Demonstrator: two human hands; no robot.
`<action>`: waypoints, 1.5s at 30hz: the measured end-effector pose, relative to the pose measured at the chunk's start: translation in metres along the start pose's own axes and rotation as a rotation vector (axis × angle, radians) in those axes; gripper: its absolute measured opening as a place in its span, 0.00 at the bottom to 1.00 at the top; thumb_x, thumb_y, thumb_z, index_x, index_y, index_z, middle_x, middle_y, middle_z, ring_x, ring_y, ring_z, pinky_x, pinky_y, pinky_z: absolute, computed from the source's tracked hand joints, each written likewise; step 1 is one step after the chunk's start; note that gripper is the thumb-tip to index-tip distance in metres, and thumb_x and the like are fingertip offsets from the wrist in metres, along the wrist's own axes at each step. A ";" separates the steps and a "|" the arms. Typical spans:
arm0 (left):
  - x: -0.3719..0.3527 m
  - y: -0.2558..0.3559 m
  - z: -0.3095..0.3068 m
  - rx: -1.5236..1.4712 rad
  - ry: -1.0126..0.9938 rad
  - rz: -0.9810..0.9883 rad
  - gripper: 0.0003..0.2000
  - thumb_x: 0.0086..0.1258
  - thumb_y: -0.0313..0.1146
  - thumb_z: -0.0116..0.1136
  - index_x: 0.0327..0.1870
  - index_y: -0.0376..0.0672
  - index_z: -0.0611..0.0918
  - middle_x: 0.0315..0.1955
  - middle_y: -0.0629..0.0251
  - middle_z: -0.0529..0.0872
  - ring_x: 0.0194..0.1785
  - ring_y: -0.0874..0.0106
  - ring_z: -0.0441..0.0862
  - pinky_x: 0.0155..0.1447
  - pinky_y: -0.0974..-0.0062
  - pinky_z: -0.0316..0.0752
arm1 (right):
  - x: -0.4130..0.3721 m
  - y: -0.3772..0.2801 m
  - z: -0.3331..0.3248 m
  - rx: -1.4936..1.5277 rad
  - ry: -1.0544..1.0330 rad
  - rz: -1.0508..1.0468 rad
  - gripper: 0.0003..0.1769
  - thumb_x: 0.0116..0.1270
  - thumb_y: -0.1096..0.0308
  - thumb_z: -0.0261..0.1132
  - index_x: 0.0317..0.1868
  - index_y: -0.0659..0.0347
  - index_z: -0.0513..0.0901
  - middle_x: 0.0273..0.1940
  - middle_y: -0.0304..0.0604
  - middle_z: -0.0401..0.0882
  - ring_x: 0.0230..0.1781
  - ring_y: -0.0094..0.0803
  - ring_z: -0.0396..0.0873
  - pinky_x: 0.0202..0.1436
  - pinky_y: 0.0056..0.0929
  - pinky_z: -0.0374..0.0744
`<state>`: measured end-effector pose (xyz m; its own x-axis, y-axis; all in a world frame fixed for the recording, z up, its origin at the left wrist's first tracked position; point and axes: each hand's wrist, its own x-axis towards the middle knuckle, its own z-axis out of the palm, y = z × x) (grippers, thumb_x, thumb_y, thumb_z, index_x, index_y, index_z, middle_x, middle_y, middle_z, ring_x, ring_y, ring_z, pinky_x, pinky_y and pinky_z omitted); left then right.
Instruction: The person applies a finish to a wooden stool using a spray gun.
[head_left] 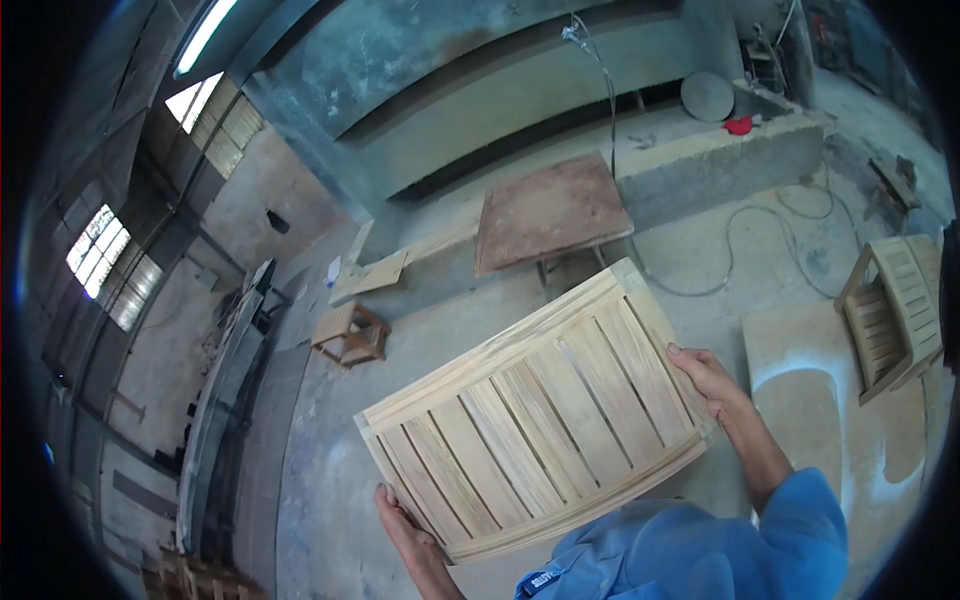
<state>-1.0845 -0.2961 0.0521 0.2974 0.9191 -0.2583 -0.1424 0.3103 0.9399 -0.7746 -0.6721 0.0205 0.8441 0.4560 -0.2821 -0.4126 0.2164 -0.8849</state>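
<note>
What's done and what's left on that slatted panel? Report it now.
Done: the slatted panel looks assembled, its slats all set between two rails. In hand: left hand and right hand grip its opposite ends, holding it above the floor. Left: it is joined to nothing yet; a similar slatted frame lies apart to the right.

Pale, unfinished matt wood slatted panel (535, 415); rough, dusty concrete floor (330, 480).

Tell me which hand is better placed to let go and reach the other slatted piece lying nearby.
Right, probably. The right hand grips the slatted wooden panel on the edge nearest the other slatted piece; the left hand holds the opposite edge, farther from it.
</note>
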 end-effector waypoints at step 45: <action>0.640 -0.009 0.802 0.697 -0.642 0.263 0.31 0.73 0.53 0.56 0.58 0.27 0.76 0.49 0.48 0.84 0.50 0.64 0.82 0.55 0.69 0.74 | 0.816 -0.309 -0.028 -0.038 0.069 -0.078 0.32 0.68 0.52 0.68 0.55 0.78 0.79 0.49 0.56 0.84 0.46 0.37 0.85 0.49 0.33 0.84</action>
<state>-0.1361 0.0948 0.0567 0.8217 0.5681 -0.0460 0.2505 -0.2875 0.9244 0.0513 -0.3913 0.0528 0.8950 0.3787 -0.2357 -0.3328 0.2150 -0.9181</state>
